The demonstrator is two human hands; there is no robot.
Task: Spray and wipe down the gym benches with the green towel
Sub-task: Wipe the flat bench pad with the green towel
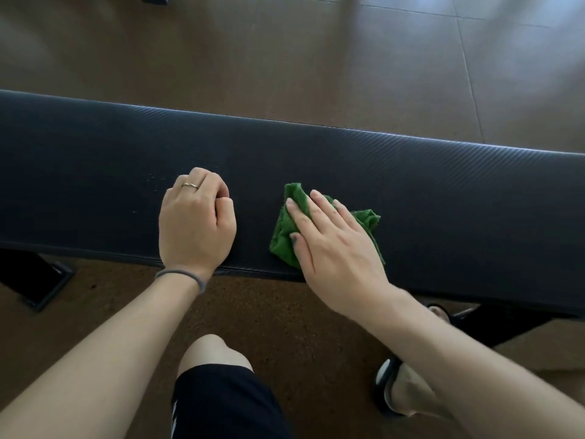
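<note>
Right hand (332, 245), lower right of centre, pressing flat on crumpled green terry towel (292, 223); left hand (196, 217) fisted, grasping nothing, resting on long black padded bench (443, 191). Could miss droplets at centre left.

We see bench pad (411, 185) dark navy-black, fine diagonal weave pattern. Towel (292, 217) bright green. Floor (285, 58) brown, speckled near us. Wristband (180, 275) grey. Ring (190, 185) silver. Shorts (221, 407) black, white stripes. Sandal (384, 375) black.
</note>
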